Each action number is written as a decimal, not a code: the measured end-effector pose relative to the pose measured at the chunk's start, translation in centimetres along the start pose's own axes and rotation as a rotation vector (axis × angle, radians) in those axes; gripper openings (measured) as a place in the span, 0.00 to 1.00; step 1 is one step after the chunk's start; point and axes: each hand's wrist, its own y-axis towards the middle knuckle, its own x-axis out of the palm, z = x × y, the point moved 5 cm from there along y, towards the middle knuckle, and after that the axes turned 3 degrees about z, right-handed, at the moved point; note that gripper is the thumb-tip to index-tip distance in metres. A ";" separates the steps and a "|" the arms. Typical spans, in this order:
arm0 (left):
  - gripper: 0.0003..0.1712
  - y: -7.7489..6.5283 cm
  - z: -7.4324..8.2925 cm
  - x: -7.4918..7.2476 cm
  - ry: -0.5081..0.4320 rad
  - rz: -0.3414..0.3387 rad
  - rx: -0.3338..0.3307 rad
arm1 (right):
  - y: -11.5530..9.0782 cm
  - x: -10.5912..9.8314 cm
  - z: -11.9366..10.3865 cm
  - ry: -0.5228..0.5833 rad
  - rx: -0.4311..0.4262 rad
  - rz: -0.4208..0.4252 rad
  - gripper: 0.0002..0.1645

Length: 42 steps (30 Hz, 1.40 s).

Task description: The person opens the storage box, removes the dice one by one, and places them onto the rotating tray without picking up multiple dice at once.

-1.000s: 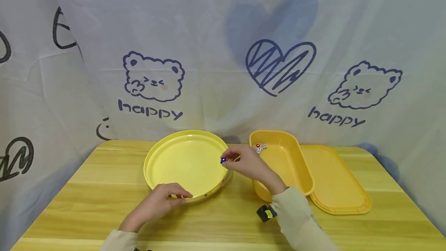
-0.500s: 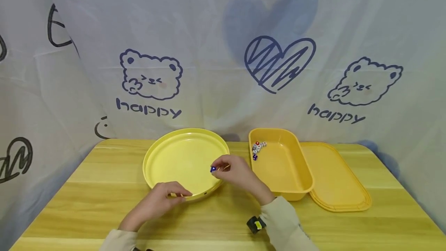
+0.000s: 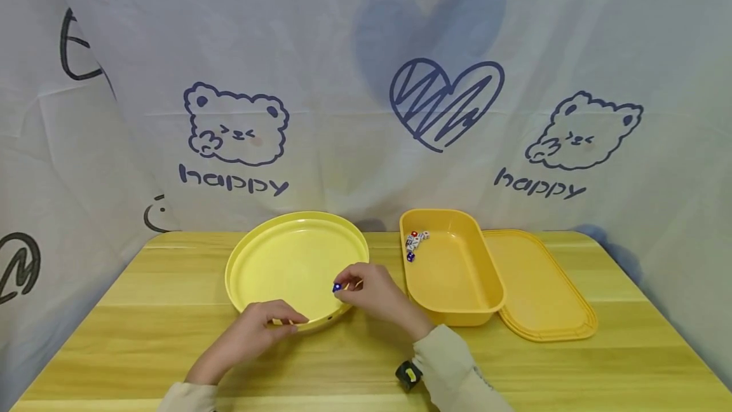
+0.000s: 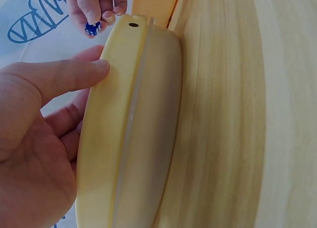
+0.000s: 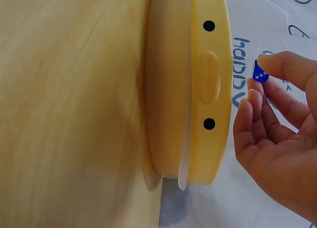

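Observation:
My left hand point(image 3: 254, 329) holds the near rim of a round yellow tray point(image 3: 274, 272). In the left wrist view its thumb point(image 4: 74, 74) lies against the tray's outer wall point(image 4: 111, 114), with the other fingers behind the rim. Between thumb and fingertips, my right hand point(image 3: 377, 291) pinches a blue die point(image 3: 337, 287) with white pips, over the tray's right front part. The right wrist view shows this die point(image 5: 260, 72) above the rim, beside the tray's wall point(image 5: 205, 153) with its two black dots.
Right of the tray stands a deep yellow-orange box point(image 3: 454, 278). Several small dice point(image 3: 414, 241), white, red and blue, lie in its left back corner. A flat matching lid point(image 3: 543, 291) lies to the box's right. A printed cloth point(image 3: 343, 81) hangs behind the wooden table point(image 3: 143, 329).
My right hand has moved left and toward me with the blue die, from the tray's right edge to over its front part. The left hand has stayed on the rim.

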 end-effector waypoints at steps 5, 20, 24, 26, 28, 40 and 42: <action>0.08 0.1 0.0 0.0 -0.010 -0.007 -0.017 | 0.0 0.1 0.0 -0.009 -0.015 0.006 0.05; 0.07 0.1 0.1 -0.1 -0.011 -0.011 -0.033 | 0.1 -0.1 0.2 -0.047 -0.001 0.022 0.05; 0.07 0.1 0.1 -0.1 -0.007 -0.010 -0.031 | 0.2 -0.2 0.2 -0.056 -0.004 0.036 0.06; 0.07 0.1 0.2 -0.2 -0.003 -0.008 -0.027 | 0.2 -0.3 0.2 -0.055 -0.014 0.043 0.07; 0.07 0.1 0.2 -0.2 0.000 -0.006 -0.024 | 0.2 -0.3 0.2 -0.051 -0.023 0.051 0.08; 0.08 0.0 0.1 -0.1 0.000 0.004 -0.028 | 0.1 -0.6 0.3 -0.049 -0.002 0.063 0.08; 0.08 0.0 0.0 -0.1 0.000 0.005 -0.029 | 0.1 -0.6 0.3 -0.044 0.009 0.059 0.09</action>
